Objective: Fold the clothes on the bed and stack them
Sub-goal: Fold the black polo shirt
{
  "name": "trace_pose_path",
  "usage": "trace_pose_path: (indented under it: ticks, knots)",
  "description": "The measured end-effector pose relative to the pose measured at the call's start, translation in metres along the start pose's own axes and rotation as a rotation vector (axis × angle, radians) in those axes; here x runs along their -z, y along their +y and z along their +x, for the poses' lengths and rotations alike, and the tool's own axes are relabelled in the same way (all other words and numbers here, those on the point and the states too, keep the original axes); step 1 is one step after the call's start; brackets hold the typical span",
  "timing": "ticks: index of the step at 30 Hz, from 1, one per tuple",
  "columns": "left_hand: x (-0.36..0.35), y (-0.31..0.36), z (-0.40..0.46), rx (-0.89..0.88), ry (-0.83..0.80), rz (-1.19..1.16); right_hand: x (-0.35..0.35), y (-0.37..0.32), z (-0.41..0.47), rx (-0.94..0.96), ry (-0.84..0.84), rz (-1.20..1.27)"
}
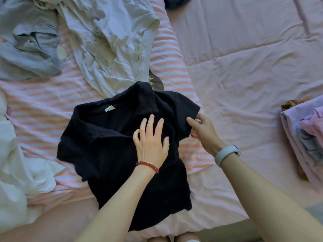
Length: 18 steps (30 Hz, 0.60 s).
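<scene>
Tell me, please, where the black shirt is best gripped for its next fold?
Probably the right sleeve's hem, from the right: that sleeve sticks out flat past the black shirt body, and the right hand already pinches its edge while the left hand presses the chest flat.

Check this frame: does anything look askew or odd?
Only the dark polo shirt: it lies crooked, collar rumpled, while the left hand presses it flat and the right hand pinches its sleeve. Nothing looks damaged or spilled.
</scene>
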<state>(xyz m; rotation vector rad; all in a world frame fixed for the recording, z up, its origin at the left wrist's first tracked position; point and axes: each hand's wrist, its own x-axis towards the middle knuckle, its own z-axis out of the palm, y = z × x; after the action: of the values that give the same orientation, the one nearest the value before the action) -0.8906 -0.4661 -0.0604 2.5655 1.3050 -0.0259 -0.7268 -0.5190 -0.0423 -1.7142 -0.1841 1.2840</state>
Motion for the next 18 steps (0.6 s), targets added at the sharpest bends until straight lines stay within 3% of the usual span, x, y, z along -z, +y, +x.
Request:
trace_pose_path:
  ticks: [4,8,13,18]
  knots:
    - [0.000,-0.007,0.004,0.064,-0.072,0.018,-0.002,-0.003,-0.005,0.106,0.002,-0.076]
    - [0.003,-0.006,0.004,0.066,-0.056,-0.017,0.000,0.006,-0.010,0.114,0.056,-0.012]
    - [-0.001,-0.005,0.007,0.082,-0.096,-0.013,-0.009,0.011,-0.011,0.124,0.023,-0.156]
    - [-0.002,-0.006,0.012,0.073,-0.153,0.024,-0.007,0.011,-0.007,0.274,0.271,-0.267]
